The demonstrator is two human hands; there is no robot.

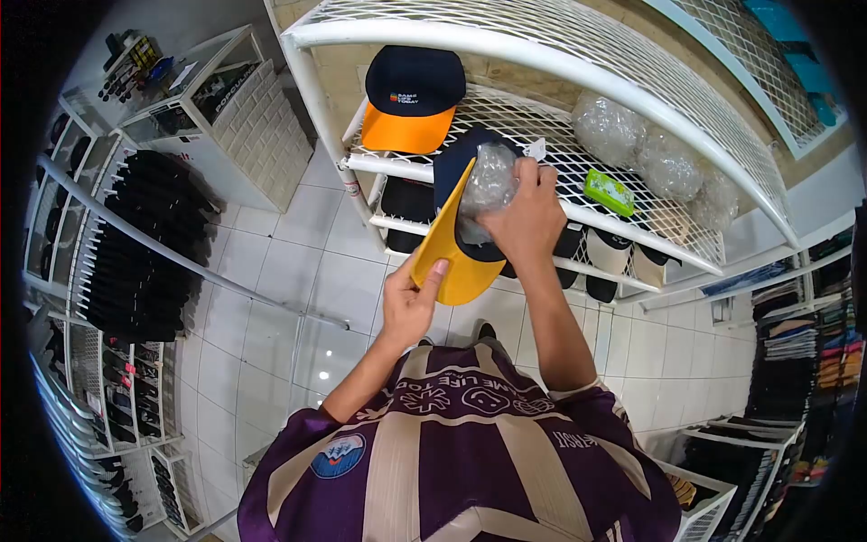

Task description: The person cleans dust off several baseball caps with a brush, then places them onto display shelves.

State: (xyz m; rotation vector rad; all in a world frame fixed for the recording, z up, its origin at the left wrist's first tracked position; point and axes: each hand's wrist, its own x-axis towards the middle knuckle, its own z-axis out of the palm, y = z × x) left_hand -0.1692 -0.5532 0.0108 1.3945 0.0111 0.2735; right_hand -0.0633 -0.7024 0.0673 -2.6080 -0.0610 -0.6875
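Note:
A cap with a dark crown and yellow brim [461, 257] is held up before the shelf, its inside turned partly towards me. My left hand [411, 301] grips the brim's edge, thumb on top. Crumpled clear plastic [492, 179] fills the crown's opening. My right hand [528, 212] is at the plastic, its fingers bent around the side of it; the fingertips are partly hidden. Just beyond, a navy cap with an orange brim [411, 99] sits on the white mesh shelf [533, 122].
Clear plastic balls [610, 131] and a green packet [610, 192] lie on the shelf to the right. More caps [607, 253] fill the tier below. Dark clothes [144, 244] hang at the left behind a metal rail [181, 253]. A white counter [248, 135] stands at the back left.

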